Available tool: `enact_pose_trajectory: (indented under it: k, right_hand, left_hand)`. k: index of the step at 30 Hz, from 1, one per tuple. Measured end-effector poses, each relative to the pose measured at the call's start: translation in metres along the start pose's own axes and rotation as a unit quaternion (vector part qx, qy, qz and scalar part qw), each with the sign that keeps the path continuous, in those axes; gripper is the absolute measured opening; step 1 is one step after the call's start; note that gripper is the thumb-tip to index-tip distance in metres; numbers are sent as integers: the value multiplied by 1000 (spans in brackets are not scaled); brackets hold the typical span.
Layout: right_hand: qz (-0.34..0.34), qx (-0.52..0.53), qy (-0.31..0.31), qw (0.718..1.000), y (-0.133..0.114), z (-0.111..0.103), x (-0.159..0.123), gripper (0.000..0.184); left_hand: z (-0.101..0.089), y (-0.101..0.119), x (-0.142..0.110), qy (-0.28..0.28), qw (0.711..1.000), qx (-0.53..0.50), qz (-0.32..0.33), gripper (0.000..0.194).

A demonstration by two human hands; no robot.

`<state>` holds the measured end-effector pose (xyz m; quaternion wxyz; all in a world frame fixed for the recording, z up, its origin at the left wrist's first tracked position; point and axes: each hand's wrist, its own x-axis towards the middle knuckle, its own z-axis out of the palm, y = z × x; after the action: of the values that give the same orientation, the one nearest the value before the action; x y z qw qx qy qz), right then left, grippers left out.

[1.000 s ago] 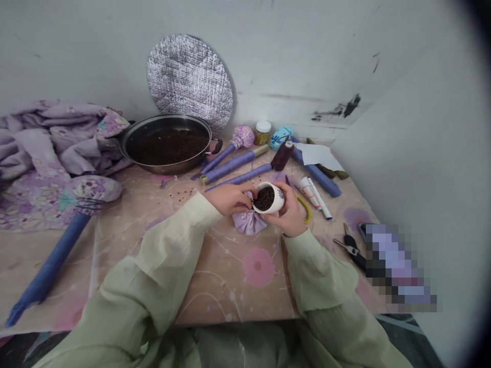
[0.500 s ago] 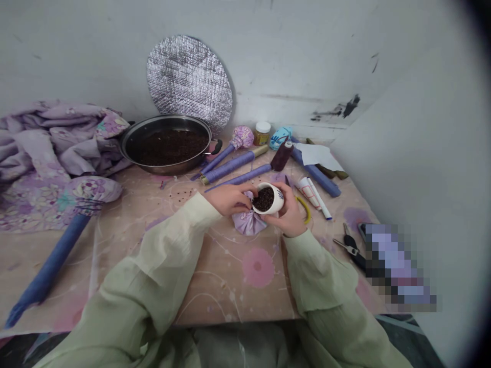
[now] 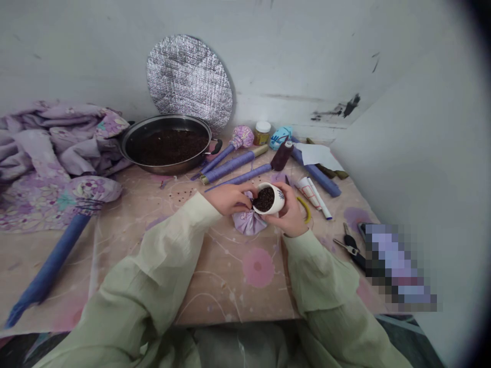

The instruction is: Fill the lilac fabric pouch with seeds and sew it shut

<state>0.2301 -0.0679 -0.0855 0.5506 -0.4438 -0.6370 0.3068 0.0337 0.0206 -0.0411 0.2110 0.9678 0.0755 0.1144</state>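
My right hand [image 3: 288, 213] is shut around a small white ceramic cup [image 3: 276, 204] with a blue mark, tilted toward my left hand and filled with dark seeds [image 3: 264, 199]. My left hand [image 3: 230, 199] holds the gathered top of a lilac floral cloth pouch [image 3: 249, 224], just below the cup's rim. The pouch rests on the table, and its opening is hidden behind my fingers and the cup. A few loose seeds [image 3: 182, 194] lie on the tablecloth left of my hands.
A steel pan of dark seeds [image 3: 166, 145] stands at the back, before a round foil mat [image 3: 189, 76]. Purple-wrapped rods, a thread spool [image 3: 282, 156], a jar [image 3: 262, 133], and a rumpled lilac quilt [image 3: 49, 143] surround the work area. Pliers [image 3: 351, 250] lie at right.
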Motion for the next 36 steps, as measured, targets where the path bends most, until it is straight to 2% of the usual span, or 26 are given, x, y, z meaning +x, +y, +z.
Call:
enact_pose_trajectory:
  k: [13, 36]
  right_hand:
    - [0, 13, -19, 1000, 3, -3, 0, 71]
    - [20, 15, -6, 1000, 1, -2, -1, 71]
  left_hand:
    - [1, -1, 0, -8, 1000, -24, -6, 14]
    - [1, 0, 0, -2, 1000, -3, 9, 15]
